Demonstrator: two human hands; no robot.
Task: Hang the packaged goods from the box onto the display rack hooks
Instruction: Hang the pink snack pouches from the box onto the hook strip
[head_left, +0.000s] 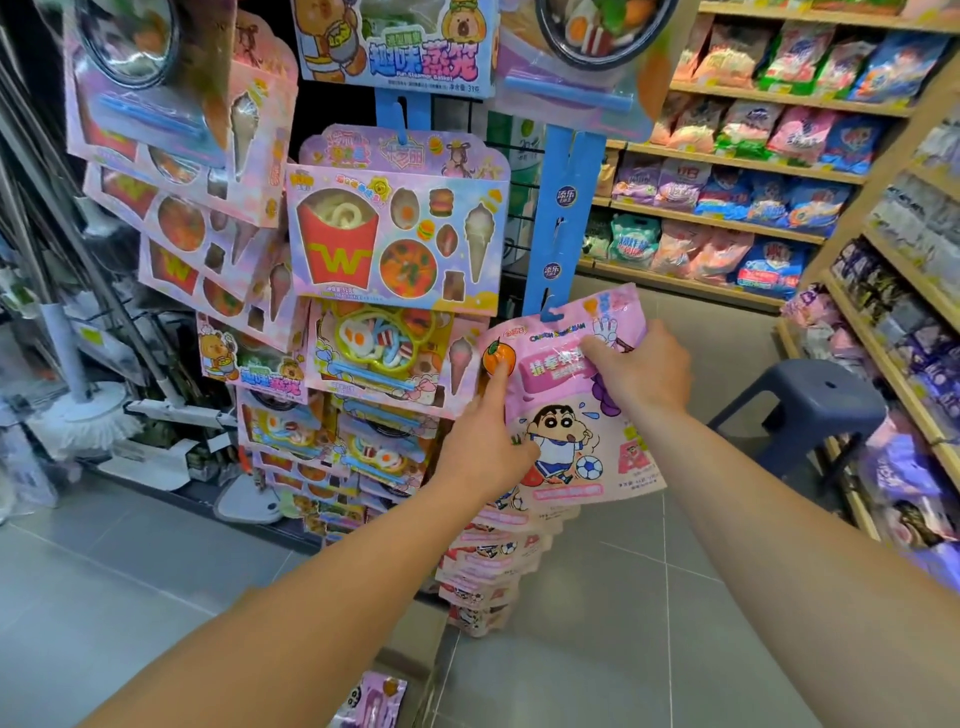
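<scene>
At the foot of the blue hanging strip (563, 208) on the display rack (483, 156), we hold a pink snack bag (566, 410) printed with a cartoon boy and a football. Our left hand (485, 449) grips the bag's left edge, the thumb pressed on its front near the boy and the index finger stretched up to the orange fruit picture. Our right hand (641, 371) pinches the upper part of the bag, fingers curled over the label. The bag's top edge sits just at a blue hook (550, 313) on the strip; we cannot tell whether the hook passes through the bag's hole. Below it, more pink bags (488, 571) of the same kind hang in an overlapping column. To the left, boxed toy-food candy sets (395, 239) fill the rack. At the bottom edge, another pink packet (371, 701) shows, partly cut off. Right of us stand a grey stool (802, 405) and shelves of snack bags (753, 171).
</scene>
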